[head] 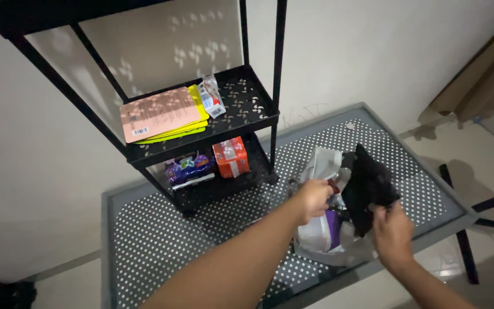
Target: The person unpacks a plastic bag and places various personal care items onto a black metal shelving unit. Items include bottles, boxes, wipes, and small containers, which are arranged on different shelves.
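Note:
My left hand [311, 197] reaches into a white plastic bag [322, 236] that lies on the grey perforated table [150, 240], its fingers closed around a small item with red and purple on it. My right hand [393, 232] grips the lower edge of a black bag [369, 186] that stands up against the white one. A purple packet [333, 222] shows inside the white bag. What exactly my left hand holds is partly hidden.
A black metal shelf rack [247, 103] stands at the table's back left. Its middle tier bears a pink flat packet [158, 114], yellow packets [198, 109] and a small sachet [211, 96]. The lower tier holds a purple pack [187, 167] and an orange pack [231, 156].

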